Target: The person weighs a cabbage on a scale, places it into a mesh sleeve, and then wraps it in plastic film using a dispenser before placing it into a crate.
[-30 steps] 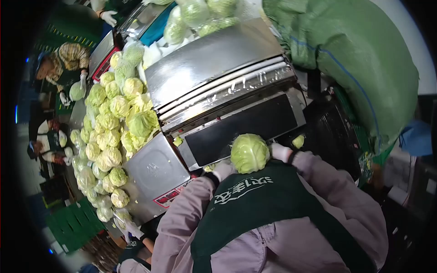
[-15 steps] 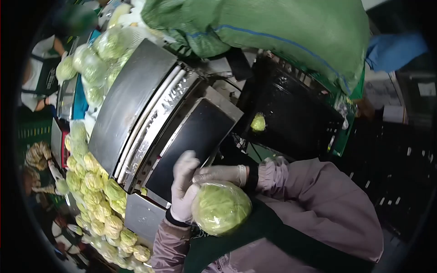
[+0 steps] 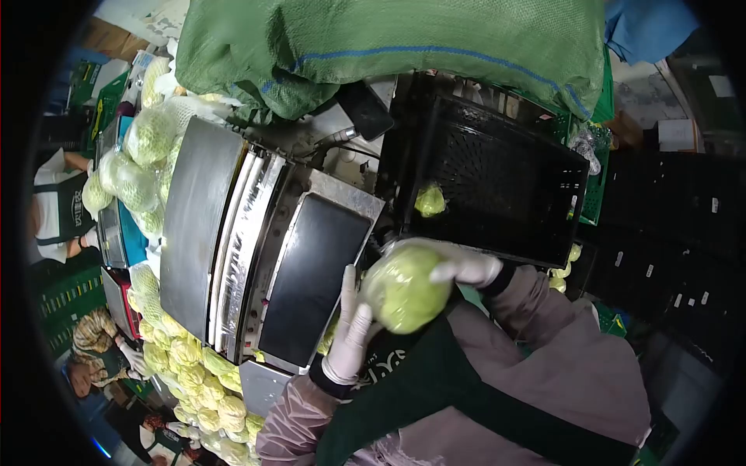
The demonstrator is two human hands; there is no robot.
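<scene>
A round green cabbage in clear film (image 3: 406, 297) is in my gloved right hand (image 3: 468, 268), which grips it from the right, with the thumb over its upper side. Part of that hand is hidden behind the cabbage. Just left of the cabbage, my gloved left hand (image 3: 351, 338) is raised with its fingers apart and nothing in it. Beyond both hands is a black crate (image 3: 501, 252), with a smaller wrapped cabbage (image 3: 430, 202) at its near left. A wrapping machine with a dark flat plate (image 3: 313, 279) stands to the left of my left hand.
Wrapped cabbages (image 3: 190, 377) are heaped at the lower left, and netted ones (image 3: 136, 182) at the upper left. A large green sack (image 3: 388, 39) lies across the top. Black crates (image 3: 660, 225) stand at the right. Several co-workers are at the far left.
The cabbage has moved up and right toward the black crate, in my right hand. My left hand has come away from it. The whole view has also shifted.
</scene>
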